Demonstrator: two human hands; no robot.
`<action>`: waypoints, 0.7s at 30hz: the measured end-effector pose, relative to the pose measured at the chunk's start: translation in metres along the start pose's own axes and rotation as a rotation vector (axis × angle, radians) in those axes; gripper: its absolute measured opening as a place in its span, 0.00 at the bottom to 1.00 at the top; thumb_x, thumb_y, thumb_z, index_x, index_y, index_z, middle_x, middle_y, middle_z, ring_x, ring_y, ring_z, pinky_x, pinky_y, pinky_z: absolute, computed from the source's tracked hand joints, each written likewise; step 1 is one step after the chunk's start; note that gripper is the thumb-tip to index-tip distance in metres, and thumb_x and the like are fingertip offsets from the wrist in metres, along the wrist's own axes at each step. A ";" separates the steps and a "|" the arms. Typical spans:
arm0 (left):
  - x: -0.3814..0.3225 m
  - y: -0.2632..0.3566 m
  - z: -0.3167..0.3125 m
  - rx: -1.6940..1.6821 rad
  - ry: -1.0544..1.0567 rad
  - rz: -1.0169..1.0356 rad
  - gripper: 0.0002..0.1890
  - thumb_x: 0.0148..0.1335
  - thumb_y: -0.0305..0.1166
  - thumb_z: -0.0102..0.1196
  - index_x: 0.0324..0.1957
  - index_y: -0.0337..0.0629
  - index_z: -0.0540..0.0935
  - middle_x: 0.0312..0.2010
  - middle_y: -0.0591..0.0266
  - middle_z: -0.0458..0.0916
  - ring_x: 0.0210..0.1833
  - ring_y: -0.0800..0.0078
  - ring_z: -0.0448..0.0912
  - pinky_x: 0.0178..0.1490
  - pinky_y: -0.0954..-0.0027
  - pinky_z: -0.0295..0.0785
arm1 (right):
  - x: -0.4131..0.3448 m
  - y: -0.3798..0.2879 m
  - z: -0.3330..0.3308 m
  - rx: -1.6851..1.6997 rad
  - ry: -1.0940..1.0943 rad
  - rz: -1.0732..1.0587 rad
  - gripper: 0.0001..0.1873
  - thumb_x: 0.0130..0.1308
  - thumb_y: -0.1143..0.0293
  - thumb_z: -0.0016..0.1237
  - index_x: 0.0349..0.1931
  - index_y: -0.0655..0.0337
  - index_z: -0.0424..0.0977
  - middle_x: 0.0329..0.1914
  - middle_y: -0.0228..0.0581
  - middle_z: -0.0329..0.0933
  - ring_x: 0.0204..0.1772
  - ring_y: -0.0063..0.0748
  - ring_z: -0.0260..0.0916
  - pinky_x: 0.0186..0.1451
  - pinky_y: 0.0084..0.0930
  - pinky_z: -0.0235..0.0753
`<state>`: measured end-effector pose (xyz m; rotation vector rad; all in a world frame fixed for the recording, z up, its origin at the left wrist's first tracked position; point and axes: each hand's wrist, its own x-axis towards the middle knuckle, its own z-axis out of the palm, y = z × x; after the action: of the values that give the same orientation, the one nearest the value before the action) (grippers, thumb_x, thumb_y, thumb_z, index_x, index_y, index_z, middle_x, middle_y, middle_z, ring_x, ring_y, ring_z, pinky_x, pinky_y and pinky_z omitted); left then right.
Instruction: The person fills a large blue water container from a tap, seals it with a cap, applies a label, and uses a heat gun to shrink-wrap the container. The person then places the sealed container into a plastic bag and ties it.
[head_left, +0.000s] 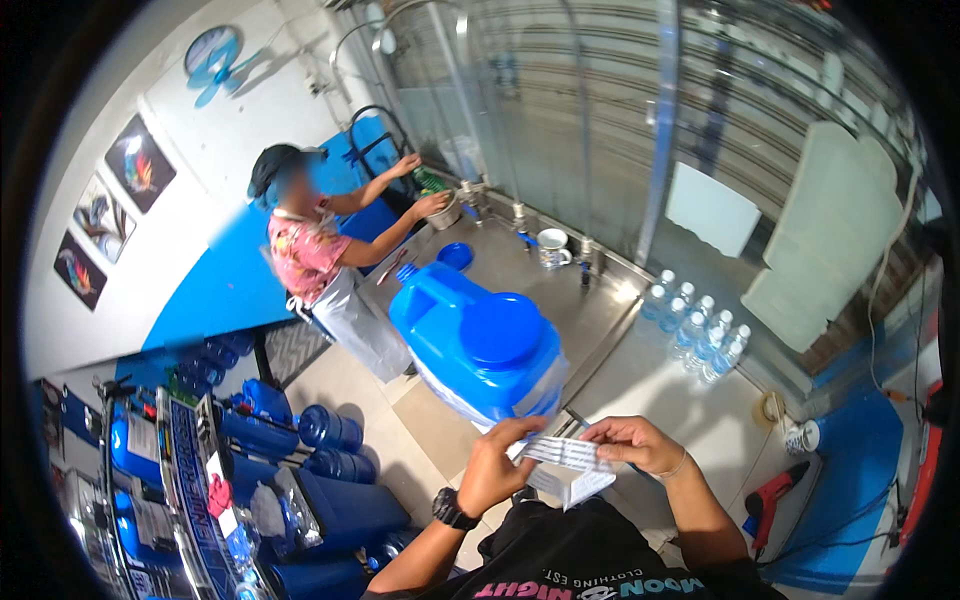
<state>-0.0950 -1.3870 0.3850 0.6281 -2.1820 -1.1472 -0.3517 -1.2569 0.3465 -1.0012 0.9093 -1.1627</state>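
My left hand (495, 461), with a black watch at the wrist, pinches one end of a folded strip of printed paper labels (562, 452). The fingers of my right hand (637, 448) grip the other end. Part of the strip hangs folded below my fingers, in front of my black shirt. Just beyond my hands stands a large blue plastic water jug (442, 319) with a broad round screw lid (500, 328) and a capped spout. Clear plastic film (551, 382) covers the jug's near lower side. My left fingertips overlap the jug's lower edge; whether they touch it I cannot tell.
Across the stainless steel counter (592, 315), a co-worker (311, 247) holds a green bottle (429, 180) at a metal pot. A mug (553, 251) and blue lid (455, 256) lie there. Rightward are several water bottles (697, 330), tape (768, 412) and a red heat gun (776, 502).
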 end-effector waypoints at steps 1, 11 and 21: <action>-0.008 -0.004 -0.014 -0.092 0.069 -0.072 0.28 0.58 0.13 0.59 0.63 0.35 0.84 0.52 0.49 0.89 0.54 0.60 0.90 0.62 0.62 0.84 | 0.015 -0.002 0.009 0.033 -0.031 0.011 0.18 0.76 0.76 0.56 0.64 0.68 0.77 0.56 0.37 0.83 0.58 0.25 0.79 0.65 0.26 0.77; 0.078 -0.052 -0.099 -0.216 0.235 0.079 0.25 0.62 0.19 0.70 0.62 0.43 0.84 0.56 0.56 0.79 0.55 0.65 0.81 0.56 0.64 0.81 | 0.125 -0.038 0.065 -0.200 0.472 -0.415 0.10 0.77 0.76 0.58 0.55 0.65 0.81 0.49 0.32 0.82 0.48 0.17 0.76 0.53 0.17 0.75; 0.163 -0.072 -0.102 -0.126 0.210 0.064 0.20 0.57 0.24 0.77 0.51 0.41 0.86 0.37 0.62 0.81 0.33 0.71 0.76 0.39 0.65 0.74 | 0.159 -0.051 0.071 -0.675 1.065 -0.483 0.07 0.70 0.78 0.61 0.47 0.61 0.85 0.48 0.35 0.77 0.41 0.21 0.76 0.44 0.20 0.78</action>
<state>-0.1321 -1.5871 0.4163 0.5914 -1.9234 -1.1222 -0.2723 -1.4081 0.4084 -1.1491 2.0779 -1.9175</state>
